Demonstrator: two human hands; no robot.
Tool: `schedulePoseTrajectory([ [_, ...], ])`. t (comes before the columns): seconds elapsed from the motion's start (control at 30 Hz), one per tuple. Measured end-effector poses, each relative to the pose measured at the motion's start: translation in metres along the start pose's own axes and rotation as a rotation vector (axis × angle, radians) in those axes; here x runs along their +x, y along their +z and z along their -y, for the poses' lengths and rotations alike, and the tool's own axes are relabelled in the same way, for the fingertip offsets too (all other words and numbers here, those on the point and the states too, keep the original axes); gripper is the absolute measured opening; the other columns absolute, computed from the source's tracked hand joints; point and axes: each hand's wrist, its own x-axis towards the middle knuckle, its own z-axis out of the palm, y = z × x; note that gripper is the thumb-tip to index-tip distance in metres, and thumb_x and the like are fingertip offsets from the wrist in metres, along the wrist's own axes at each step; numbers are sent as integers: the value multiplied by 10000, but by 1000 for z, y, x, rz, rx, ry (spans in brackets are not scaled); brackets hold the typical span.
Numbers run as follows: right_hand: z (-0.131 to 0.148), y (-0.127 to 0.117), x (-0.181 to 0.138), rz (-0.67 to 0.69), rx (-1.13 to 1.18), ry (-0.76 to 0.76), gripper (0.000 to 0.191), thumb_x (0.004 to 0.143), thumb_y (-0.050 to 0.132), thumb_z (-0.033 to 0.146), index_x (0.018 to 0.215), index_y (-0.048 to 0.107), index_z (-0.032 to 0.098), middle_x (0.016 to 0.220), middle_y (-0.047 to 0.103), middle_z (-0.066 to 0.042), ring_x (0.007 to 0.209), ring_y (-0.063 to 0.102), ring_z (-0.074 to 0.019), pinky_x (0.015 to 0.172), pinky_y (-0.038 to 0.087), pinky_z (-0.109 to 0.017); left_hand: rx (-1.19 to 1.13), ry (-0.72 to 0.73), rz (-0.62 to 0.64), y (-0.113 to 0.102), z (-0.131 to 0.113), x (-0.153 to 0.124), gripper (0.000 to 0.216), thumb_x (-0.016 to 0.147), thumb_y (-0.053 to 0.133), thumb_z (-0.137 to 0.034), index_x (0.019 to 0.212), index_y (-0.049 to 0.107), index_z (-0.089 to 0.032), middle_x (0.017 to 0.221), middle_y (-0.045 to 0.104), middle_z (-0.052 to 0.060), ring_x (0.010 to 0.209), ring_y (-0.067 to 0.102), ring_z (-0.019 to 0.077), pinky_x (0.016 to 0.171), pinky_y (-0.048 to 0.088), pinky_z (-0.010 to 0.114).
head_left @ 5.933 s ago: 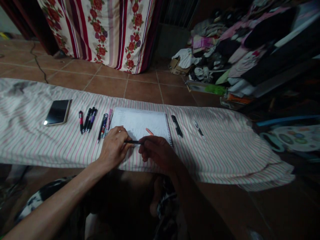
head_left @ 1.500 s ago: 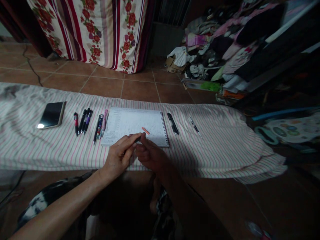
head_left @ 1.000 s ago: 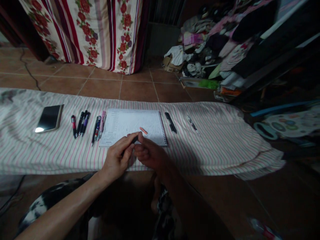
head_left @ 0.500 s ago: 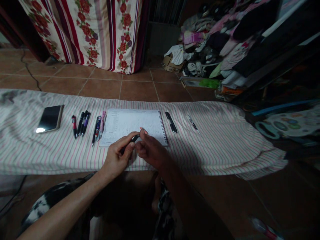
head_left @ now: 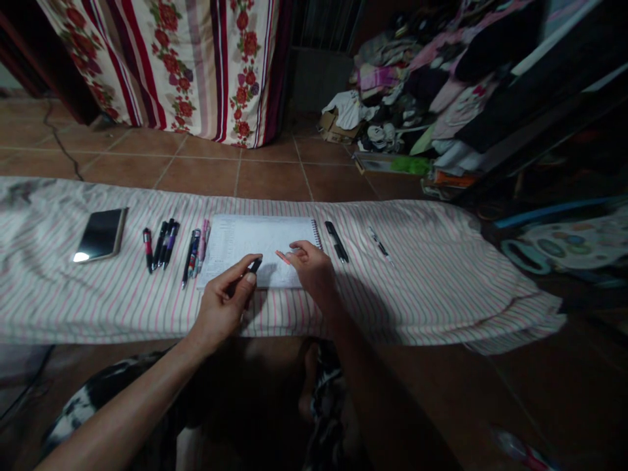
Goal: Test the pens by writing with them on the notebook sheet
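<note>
A white spiral notebook (head_left: 245,239) lies open on a striped cloth (head_left: 432,288) spread over the floor. My left hand (head_left: 223,304) is closed round a black pen (head_left: 254,265) at the notebook's near edge. My right hand (head_left: 311,265) rests on the notebook's right part, fingers stretched toward a small orange piece (head_left: 280,256) lying on the page. Its fingertips are at that piece; whether they grip it I cannot tell.
Left of the notebook lie several pens (head_left: 159,242) and more coloured pens (head_left: 195,247), then a phone (head_left: 101,233). A black pen (head_left: 336,241) and a thin pen (head_left: 379,243) lie to the right. A flowered curtain (head_left: 196,59) and piled clothes (head_left: 422,85) stand behind.
My hands have come apart. The right hand let go of the black pen and moved forward onto the notebook to the orange piece; the left hand kept the pen.
</note>
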Motion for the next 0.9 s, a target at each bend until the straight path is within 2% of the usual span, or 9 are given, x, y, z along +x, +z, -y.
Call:
schedulePoseTrajectory([
  [0.13, -19, 9, 6, -15, -276, -161, 270, 744, 615, 423, 828, 664, 170, 786, 628, -76, 711, 548, -163, 717, 401, -275, -68, 5, -35, -9, 1, 4, 397, 781, 593, -310, 1156, 585, -183, 544, 397, -52, 445, 349, 55, 410, 276, 179],
  [0.33, -17, 20, 8, 62, -486, -195, 247, 795, 576, 385, 888, 665, 174, 811, 641, -81, 761, 543, -189, 708, 356, -279, -252, -15, -83, -21, -6, 11, 387, 751, 633, -263, 1127, 593, -183, 574, 449, -47, 455, 381, 40, 418, 264, 174],
  [0.47, -14, 28, 11, 76, -501, -193, 238, 831, 511, 325, 887, 668, 155, 797, 639, -96, 761, 541, -195, 691, 343, -281, -368, -36, -111, -30, -13, 18, 367, 718, 658, -222, 1079, 610, -181, 506, 411, -70, 436, 380, 36, 427, 275, 166],
  [0.57, -12, 31, 15, 94, -316, -104, 240, 807, 517, 321, 858, 672, 146, 718, 623, -63, 693, 526, -167, 651, 341, -265, -469, -99, -142, -39, -16, 23, 357, 712, 639, -176, 1067, 607, -192, 538, 457, -56, 430, 381, 30, 405, 273, 146],
  [0.67, -6, 29, 18, 226, 70, 50, 297, 789, 507, 394, 691, 646, 151, 569, 530, 2, 557, 451, -116, 551, 310, -242, -576, -193, -172, -45, -20, 26, 328, 728, 578, -119, 1048, 600, -182, 589, 506, -29, 414, 372, 26, 355, 234, 125],
  [0.73, 0, 27, 18, 300, 333, 160, 326, 757, 527, 435, 622, 613, 151, 550, 492, 19, 525, 403, -94, 512, 288, -231, -652, -242, -156, -48, -23, 26, 296, 742, 533, -85, 1017, 598, -174, 608, 512, -19, 410, 362, 22, 338, 218, 109],
  [0.9, 18, 21, 15, 356, 743, 350, 258, 666, 640, 398, 773, 658, 163, 680, 544, 1, 599, 428, -82, 464, 268, -199, -811, -285, -82, -51, -27, 24, 256, 780, 449, -30, 948, 595, -156, 638, 501, -4, 437, 369, 18, 353, 244, 80],
])
